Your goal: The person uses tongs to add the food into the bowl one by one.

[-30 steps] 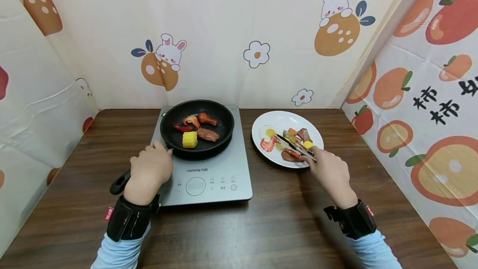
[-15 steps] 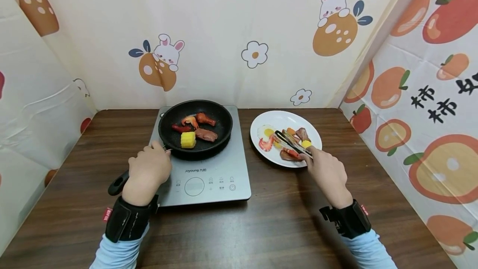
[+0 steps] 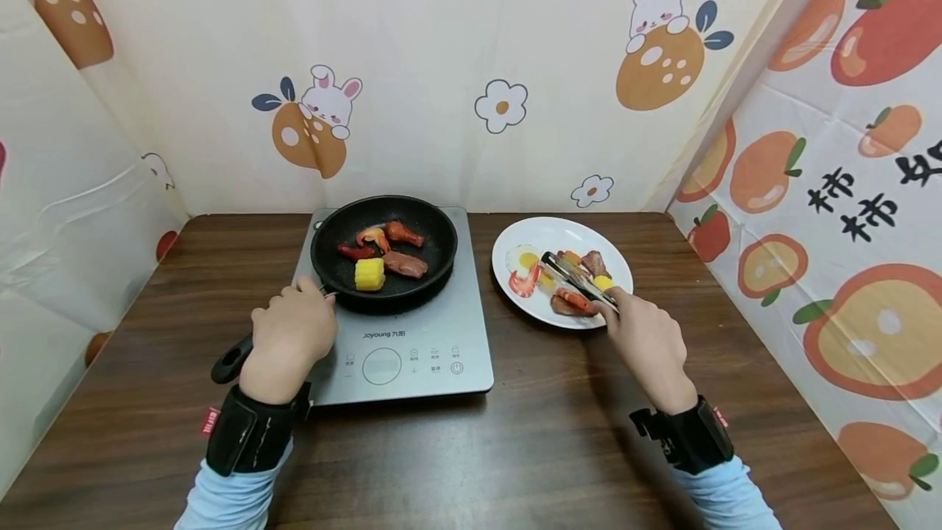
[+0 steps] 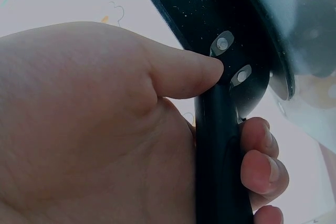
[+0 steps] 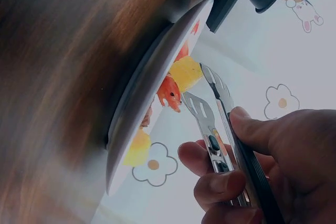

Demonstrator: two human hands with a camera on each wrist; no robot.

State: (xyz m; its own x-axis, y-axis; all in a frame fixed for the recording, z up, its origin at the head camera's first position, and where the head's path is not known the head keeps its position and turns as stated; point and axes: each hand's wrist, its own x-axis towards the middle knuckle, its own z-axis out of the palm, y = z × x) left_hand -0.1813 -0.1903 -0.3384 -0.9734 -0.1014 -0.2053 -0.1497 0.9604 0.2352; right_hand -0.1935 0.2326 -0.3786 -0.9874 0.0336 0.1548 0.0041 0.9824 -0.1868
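Observation:
A black frying pan (image 3: 434,240) sits on a grey induction cooker (image 3: 441,350) and holds a corn piece (image 3: 370,273), a shrimp, a drumstick, a sausage and a meat slice. My left hand (image 3: 294,325) grips the pan's black handle (image 3: 230,363); in the left wrist view the thumb and fingers wrap the handle (image 4: 220,145). To the right, my right hand (image 3: 634,327) holds metal tongs (image 3: 577,280) over a white plate (image 3: 515,301) of food, including a fried egg (image 3: 526,258) and a shrimp (image 3: 524,283). The tongs (image 5: 210,111) stand slightly apart with nothing between their tips.
The cooker and plate stand on a dark wooden table (image 3: 515,448). Cartoon-printed cloth walls close it in at the back, left and right. The cooker's control panel (image 3: 401,362) faces me.
The tongs' tips have crept slightly farther back over the plate. The left hand has kept its grip on the pan handle without moving.

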